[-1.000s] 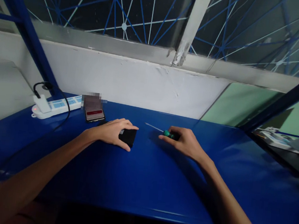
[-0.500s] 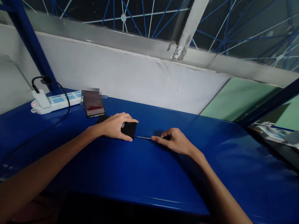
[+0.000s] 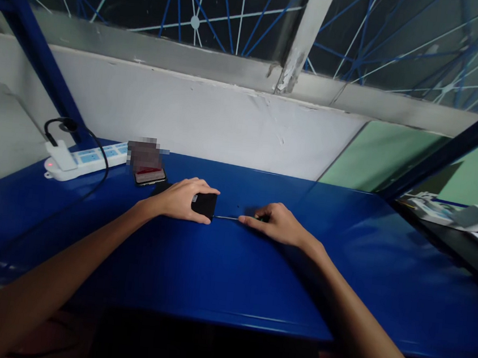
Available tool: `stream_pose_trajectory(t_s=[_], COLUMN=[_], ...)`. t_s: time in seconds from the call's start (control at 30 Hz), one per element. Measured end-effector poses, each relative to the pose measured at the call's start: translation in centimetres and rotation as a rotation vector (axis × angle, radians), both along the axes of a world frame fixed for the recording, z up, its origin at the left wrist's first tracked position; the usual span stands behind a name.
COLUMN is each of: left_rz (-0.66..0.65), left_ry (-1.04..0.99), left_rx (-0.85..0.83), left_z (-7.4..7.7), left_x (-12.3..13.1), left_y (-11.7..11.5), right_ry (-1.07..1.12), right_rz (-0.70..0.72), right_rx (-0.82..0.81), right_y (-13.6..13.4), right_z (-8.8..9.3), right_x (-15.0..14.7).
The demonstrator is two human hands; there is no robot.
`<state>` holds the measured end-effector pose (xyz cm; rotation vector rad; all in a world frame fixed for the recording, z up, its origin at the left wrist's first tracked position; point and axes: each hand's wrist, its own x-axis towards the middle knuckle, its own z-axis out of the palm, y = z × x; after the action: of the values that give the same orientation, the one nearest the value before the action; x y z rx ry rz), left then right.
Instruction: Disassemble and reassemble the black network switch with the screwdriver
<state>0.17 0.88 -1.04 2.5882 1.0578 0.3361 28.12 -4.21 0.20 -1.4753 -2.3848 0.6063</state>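
One blue desk (image 3: 228,277) bears a left hand (image 3: 179,198) on a black case (image 3: 205,205) and a right hand (image 3: 281,224) on a screwdriver (image 3: 227,218).
The desk stretches across the scene, and at its far left a white power strip (image 3: 85,158) shows a red light and carries a white plug (image 3: 62,156) with a black cable (image 3: 105,173). The left grip is spread wide over the black case, left of the middle of the desk, with the thumb at its near edge and a finger at its far edge. A phone (image 3: 150,176) lies between that hand and the power strip. The right grip is curled snugly around the screwdriver's handle, mostly hidden; the shaft points left and its tip meets the case's right edge at the near corner, though whether it enters cannot be told. A dark speck (image 3: 238,206) sits just far of the shaft.
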Motion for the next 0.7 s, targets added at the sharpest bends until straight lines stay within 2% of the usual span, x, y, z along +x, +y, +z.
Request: stream_pose_trajectory(t_s=[0.7], left_rz=[-0.01], left_ry=[-0.001], left_rx=[0.011], left_z=[-0.12], left_x=[0.01], left_y=[0.06], right_ry=[-0.038], right_rz=[-0.01], right_rx=[0.048], right_y=[-0.41], right_z=[0.38], right_x=[-0.17])
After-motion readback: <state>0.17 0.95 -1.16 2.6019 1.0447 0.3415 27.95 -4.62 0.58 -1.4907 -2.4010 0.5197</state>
